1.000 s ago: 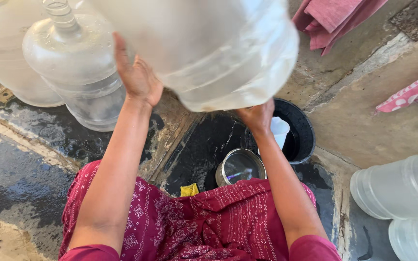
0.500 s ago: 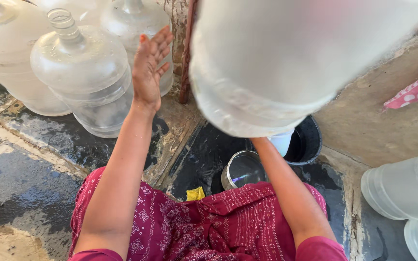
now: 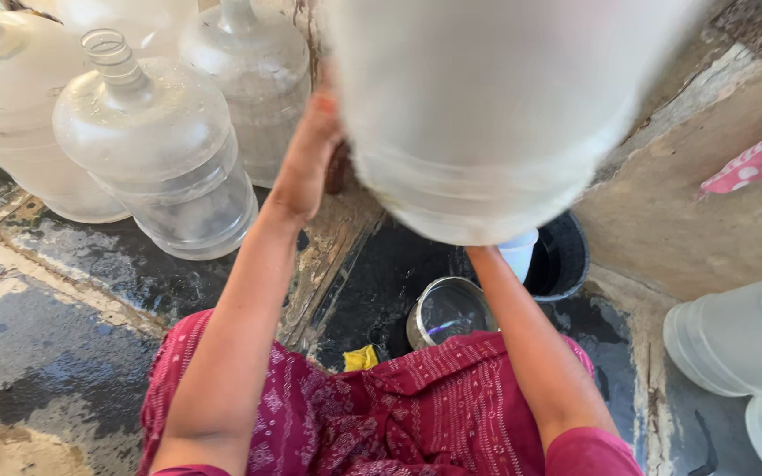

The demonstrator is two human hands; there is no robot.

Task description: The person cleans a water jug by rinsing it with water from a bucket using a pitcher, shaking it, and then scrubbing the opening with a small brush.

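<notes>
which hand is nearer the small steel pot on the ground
Right. The right forearm passes just beside the steel pot, its hand hidden under the big raised jug. The left hand is up on the jug's side, farther away.
</notes>
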